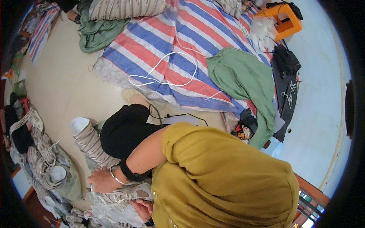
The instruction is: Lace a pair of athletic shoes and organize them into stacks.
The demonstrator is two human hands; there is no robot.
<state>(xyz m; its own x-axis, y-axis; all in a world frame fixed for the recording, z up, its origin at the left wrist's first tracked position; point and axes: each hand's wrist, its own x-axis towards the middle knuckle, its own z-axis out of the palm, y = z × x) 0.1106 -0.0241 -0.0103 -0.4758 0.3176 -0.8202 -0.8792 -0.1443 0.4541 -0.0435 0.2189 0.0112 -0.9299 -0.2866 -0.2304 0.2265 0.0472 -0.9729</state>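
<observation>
In front of my body lies a beige shoe upper (142, 192) with mesh and loose white laces (118, 197). My right hand (104, 180), with a bangle and a black wrist band, is closed with its fingers bent down over the white lace at the toe-side edge; the fingertips are partly hidden. Below the upper, my left hand (143, 209) is curled against its side, gripping it, and my shirt hides part of that hand. A row of nested beige shoe uppers (95, 146) rests beside my right hand, next to my bent knee.
A striped tarp (152, 41) covers the floor ahead, with a white cord loop (195, 70) and green cloth (243, 76) on it. More shoe uppers (49, 163) pile up at left. An orange plastic stool (281, 21) and black cloth (285, 64) sit at far right.
</observation>
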